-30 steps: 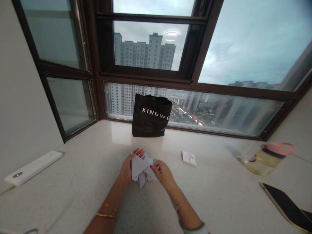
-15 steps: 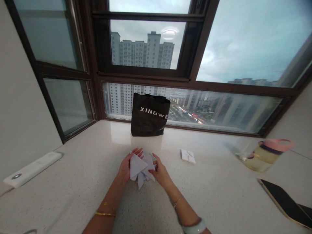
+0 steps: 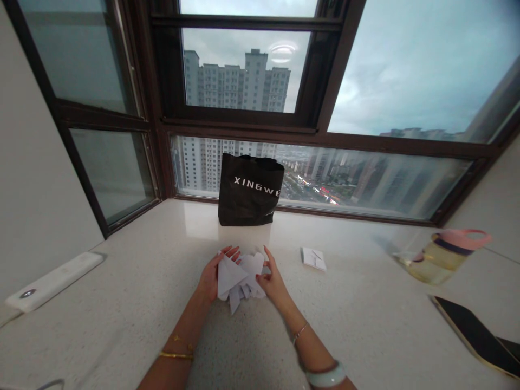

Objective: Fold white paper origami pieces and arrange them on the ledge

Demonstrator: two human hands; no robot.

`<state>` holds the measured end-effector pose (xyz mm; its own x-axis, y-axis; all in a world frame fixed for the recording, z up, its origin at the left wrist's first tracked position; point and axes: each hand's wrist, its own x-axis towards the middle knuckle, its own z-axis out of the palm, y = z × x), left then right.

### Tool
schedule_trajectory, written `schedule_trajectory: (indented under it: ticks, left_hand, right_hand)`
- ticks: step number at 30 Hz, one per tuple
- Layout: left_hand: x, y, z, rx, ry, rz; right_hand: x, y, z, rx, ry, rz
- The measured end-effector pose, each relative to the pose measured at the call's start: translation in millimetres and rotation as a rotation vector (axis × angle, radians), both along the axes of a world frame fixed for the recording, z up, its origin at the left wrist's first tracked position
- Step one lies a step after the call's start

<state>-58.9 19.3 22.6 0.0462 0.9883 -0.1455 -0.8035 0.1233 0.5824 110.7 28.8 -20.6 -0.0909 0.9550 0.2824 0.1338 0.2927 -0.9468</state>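
Note:
A folded white paper figure (image 3: 238, 277) with pointed flaps is held between both hands just above the pale speckled counter (image 3: 122, 303). My left hand (image 3: 211, 279) grips its left side, fingers curled over the top edge. On the right side my right hand (image 3: 273, 280) pinches a raised flap, with one finger pointing up. Gold bracelets sit on my left forearm; a pale bangle and a thin chain are on my right wrist.
A black paper bag (image 3: 249, 190) with white letters stands by the window behind the hands. A small white folded paper (image 3: 313, 258) lies to the right. Further right are a pink-lidded bottle (image 3: 442, 255) and a dark phone (image 3: 473, 336). A white power strip (image 3: 52, 280) lies at left.
My right hand has lifted and opened a flap on the paper's right side, so that side now stands wider and taller. My left hand kept its hold in place.

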Motion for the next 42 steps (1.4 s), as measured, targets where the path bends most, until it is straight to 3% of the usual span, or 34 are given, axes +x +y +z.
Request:
schedule_trajectory:
  ticks: [11, 19, 26, 31, 35, 42]
  left_hand:
    - [-0.5, 3.1, -5.7, 0.009, 0.024, -0.009]
    - [-1.4, 2.0, -3.2, 0.006, 0.026, -0.004]
    - [-1.2, 1.0, 1.8, -0.002, 0.018, 0.035]
    - [-4.2, 3.2, -1.6, -0.008, 0.069, 0.13]
    - [-7.7, 3.9, -7.0, 0.005, 0.162, 0.178]
    - [-7.6, 6.8, -7.0, 0.112, 0.204, 0.371]
  right_hand:
    - [2.5, -1.0, -3.2, 0.113, -0.558, -0.082]
    - [0.1, -3.6, 0.8, 0.152, -0.579, -0.141]
    - [1.8, -4.8, 18.0, 0.324, -0.346, -0.278]
    - [10.8, -1.4, 23.1, 0.094, 0.108, -0.279]
    - [11.2, -1.9, 28.3, -0.106, 0.417, -0.155]
    - [-1.2, -13.5, 44.2, -0.23, 0.664, 0.076]
